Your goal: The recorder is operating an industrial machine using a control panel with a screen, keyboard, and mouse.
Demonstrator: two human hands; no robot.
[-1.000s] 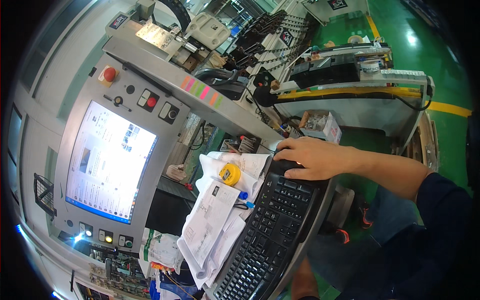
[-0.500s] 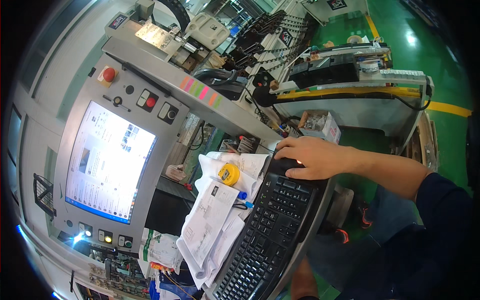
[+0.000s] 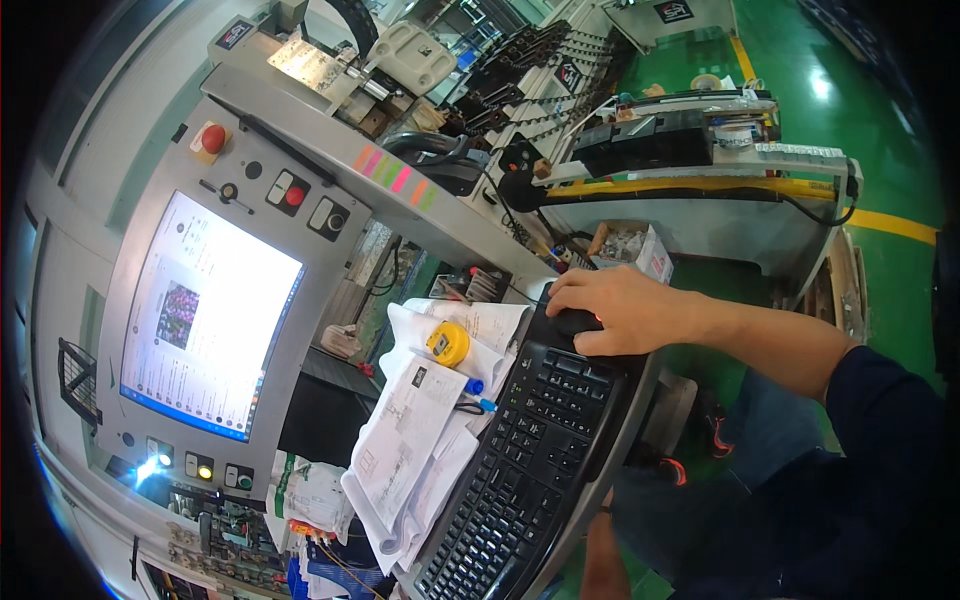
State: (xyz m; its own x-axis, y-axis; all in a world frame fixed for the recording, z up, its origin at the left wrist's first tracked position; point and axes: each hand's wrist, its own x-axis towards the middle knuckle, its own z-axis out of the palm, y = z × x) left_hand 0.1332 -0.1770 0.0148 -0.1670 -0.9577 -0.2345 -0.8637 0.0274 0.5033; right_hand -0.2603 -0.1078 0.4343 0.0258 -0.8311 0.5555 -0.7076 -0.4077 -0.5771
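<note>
My right hand (image 3: 632, 310) rests over a black computer mouse (image 3: 572, 320), its fingers curved around it at the far end of the keyboard shelf. A red glow shows on the mouse beside my fingers. Below the hand lies a black keyboard (image 3: 520, 480), untouched. Of my left arm only the forearm (image 3: 603, 560) shows at the lower edge; the shelf hides the hand. To the left stands a lit screen (image 3: 205, 320) in a grey control panel. Papers (image 3: 410, 430) lie beside the keyboard, with a yellow tape measure (image 3: 448, 344) and a blue-capped marker (image 3: 474, 386) on them.
The panel carries a red emergency button (image 3: 213, 139) and several small switches. A white carton (image 3: 635, 250) sits beyond the mouse. Behind it runs a rail with a yellow strip (image 3: 690, 187) and a black box (image 3: 645, 143). A plastic bag (image 3: 312, 492) lies left of the papers.
The screen now shows a larger coloured picture in place of the earlier page. The whole view has shifted slightly. My right hand stays on the mouse; more of the left forearm shows.
</note>
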